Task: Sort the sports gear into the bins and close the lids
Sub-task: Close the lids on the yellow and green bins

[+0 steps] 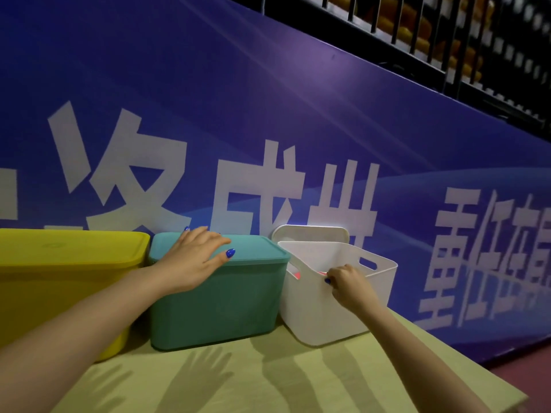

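Observation:
Three bins stand in a row on the table. The yellow bin [59,281] at the left has its lid on. The teal bin [214,305] in the middle is covered by its teal lid [256,248], and my left hand [196,257] rests flat on that lid with fingers spread. The white bin [316,311] at the right is uncovered and tilted, with something red-pink [295,275] inside. My right hand [346,281] grips its near rim. The white lid [310,233] stands upright behind the white bin.
The light wooden table [268,380] ends at the right near the white bin. A blue banner wall [268,114] with large white characters stands directly behind the bins. Dark railing [447,34] runs above the banner at the top right.

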Available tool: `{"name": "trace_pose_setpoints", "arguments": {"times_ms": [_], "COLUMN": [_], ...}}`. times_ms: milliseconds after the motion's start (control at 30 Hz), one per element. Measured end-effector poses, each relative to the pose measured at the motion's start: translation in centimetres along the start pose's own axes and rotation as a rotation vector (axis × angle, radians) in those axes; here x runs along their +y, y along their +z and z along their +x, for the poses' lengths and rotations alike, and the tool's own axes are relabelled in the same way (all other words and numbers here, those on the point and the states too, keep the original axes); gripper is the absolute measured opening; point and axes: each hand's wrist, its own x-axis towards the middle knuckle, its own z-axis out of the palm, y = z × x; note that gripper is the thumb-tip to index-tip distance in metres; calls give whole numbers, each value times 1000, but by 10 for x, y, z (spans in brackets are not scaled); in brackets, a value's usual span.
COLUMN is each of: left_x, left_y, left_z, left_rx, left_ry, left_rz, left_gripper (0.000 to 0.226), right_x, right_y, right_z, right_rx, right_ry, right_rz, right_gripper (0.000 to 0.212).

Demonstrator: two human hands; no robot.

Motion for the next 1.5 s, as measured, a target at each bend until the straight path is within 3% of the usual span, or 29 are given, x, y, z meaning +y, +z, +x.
{"name": "trace_pose_setpoints", "arguments": {"times_ms": [67,100,167,233,467,633,767,933,1100,1267,1500], "left_x": [12,17,29,41,66,80,75,53,16,17,13], "left_y": [2,5,13,20,40,59,70,72,94,101,103], "left_z": [-1,-1,0,0,11,33,63,110,140,149,156], "left_rx": [-27,-41,-52,-60,-119,-149,-102,-32,-296,-306,-369], "left_ry": [76,102,131,164,251,273,175,59,-235,-222,-228], "left_rz": [35,66,101,108,109,113,-12,16,91,133,166], "left_gripper": [101,100,69,53,50,48,49,48,63,66,66], "right_x": [-3,-4,-9,-15,-24,-18,-8,-6,-2,14,14], "right_y": [-7,-12,-19,-26,-39,-48,-56,-38,12,49,106], "right_z": [-8,-13,-20,-27,-45,-30,2,76,173,248,282], "right_rx": [-18,-26,-30,-22,-23,-123,-21,-38,-208,-253,-322], "right_ry": [-19,-27,-50,-88,-151,-117,-49,-39,-155,-150,-32], "right_rz": [-7,-4,7,7,49,92,155,153,-233,-398,-257], "right_gripper": [19,19,18,17,19,32,28,24,47,54,57]}}
